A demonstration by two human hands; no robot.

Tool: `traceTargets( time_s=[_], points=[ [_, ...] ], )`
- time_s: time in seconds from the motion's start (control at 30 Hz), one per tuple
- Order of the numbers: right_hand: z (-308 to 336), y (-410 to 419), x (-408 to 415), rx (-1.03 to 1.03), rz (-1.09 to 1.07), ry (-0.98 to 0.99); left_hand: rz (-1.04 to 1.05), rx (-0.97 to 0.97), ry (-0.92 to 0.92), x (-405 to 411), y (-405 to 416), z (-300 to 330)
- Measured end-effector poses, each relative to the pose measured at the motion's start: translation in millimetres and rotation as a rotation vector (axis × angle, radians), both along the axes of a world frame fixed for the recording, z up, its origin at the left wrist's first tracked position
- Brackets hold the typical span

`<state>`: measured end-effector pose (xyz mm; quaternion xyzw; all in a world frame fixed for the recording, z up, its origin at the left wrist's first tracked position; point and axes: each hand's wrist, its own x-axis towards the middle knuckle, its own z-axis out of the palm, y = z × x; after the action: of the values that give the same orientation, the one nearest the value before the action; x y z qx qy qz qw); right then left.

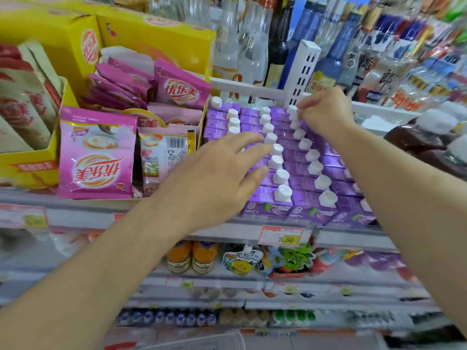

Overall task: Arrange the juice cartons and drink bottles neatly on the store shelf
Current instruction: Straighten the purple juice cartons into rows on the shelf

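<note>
- Nearest you, at 6 o'clock below the shelf edge, lower shelves carry two orange bottles, cartoon-printed pouches and, lower down, a blurred row of blue-capped bottles.
- A yellow and orange price tag reading 2.50 hangs on the shelf edge, just under the front purple cartons.
- The purple juice cartons with white screw caps stand in tight rows running from the shelf front toward 12 o'clock; you see three full rows and part of a fourth at the right.
- Your left hand lies flat over the left rows, fingers spread and straight, reaching toward 1 o'clock; the fingertips are at the caps of the middle row. It grips nothing.
- Your right hand sits farther back, at 1 o'clock from the left one, over the rear end of the cartons. Its fingers curl downward around the rear caps; you cannot tell from here whether they actually pinch one.
- At 9 o'clock from the cartons, pink sachet packs lean in a yellow display box.
- At 3 o'clock stand dark bottles with white caps.
- Farthest off, at 12 o'clock behind a white slotted divider, clear and blue glass bottles fill the back shelf.
</note>
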<state>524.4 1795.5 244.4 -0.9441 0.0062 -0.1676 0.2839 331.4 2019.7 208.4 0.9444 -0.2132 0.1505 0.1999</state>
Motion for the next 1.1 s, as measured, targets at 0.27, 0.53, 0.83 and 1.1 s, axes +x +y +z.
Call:
traceTargets(
  time_s=[0.27,0.53,0.83,1.1],
  points=[
    [-4,11,14,0.054,0.018,0.05,0.067,0.126,-0.014,18,-10,-7],
    [-5,17,26,0.011,-0.021,0.041,0.08,0.138,-0.059,20,-9,-14],
    [-7,20,21,0.063,-0.065,-0.077,0.081,0.126,-0.074,18,-10,-12],
    [25,14,-9,0.199,-0.021,-0.283,0.088,0.108,-0.034,13,-10,-5]
  ],
)
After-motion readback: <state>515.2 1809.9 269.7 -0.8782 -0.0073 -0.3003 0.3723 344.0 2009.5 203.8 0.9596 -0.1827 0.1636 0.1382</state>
